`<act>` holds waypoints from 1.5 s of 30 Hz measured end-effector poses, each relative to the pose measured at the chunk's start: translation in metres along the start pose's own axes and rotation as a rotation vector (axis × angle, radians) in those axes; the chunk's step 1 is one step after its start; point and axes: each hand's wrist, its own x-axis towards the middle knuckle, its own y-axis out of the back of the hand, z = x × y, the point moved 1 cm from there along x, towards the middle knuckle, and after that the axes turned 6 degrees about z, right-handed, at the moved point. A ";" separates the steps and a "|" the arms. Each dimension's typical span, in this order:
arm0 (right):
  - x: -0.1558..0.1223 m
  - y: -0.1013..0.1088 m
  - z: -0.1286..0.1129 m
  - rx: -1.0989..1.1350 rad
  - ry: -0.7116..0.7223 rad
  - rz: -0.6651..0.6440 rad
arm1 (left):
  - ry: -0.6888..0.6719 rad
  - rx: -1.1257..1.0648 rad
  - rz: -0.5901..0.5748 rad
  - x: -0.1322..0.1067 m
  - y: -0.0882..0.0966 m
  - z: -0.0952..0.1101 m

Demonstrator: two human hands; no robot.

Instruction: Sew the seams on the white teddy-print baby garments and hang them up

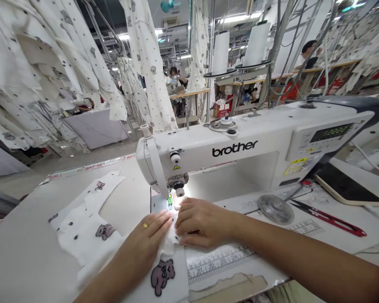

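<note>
A white fabric piece (168, 247) printed with dots and purple bears lies under the needle area of the white sewing machine (202, 145). My left hand (153, 235), with a ring on one finger, rests flat on this cloth, fingers stretched toward the presser foot. Just right of the needle area, my right hand (202, 221) has its fingers bent and closed on the cloth's edge. The fingertips of both hands are close together in the lamp light. The needle itself is hard to make out. More printed fabric (88, 227) spreads over the table to the left.
Red thread snips (331, 218), a clear round dish (275, 209) and a phone (347, 184) lie on the right. A printed ruler strip (221, 263) runs along the front. Thread cones (221, 52) stand behind the machine; printed cloth (148, 63) hangs beyond. Other people sit farther back.
</note>
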 end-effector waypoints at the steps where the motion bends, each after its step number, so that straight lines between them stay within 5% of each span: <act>1: 0.000 0.000 0.001 -0.033 -0.013 0.015 | -0.005 -0.002 0.014 0.000 0.001 0.000; 13: 0.003 -0.002 0.010 -0.269 -0.176 0.034 | 0.116 -0.123 -0.029 0.010 -0.012 -0.028; 31: 0.000 0.002 0.007 -0.251 -0.106 0.003 | 0.120 -0.191 -0.042 0.019 -0.004 -0.031; 45: 0.002 0.000 0.007 -0.299 -0.172 -0.023 | 0.094 -0.134 -0.138 0.024 -0.006 -0.054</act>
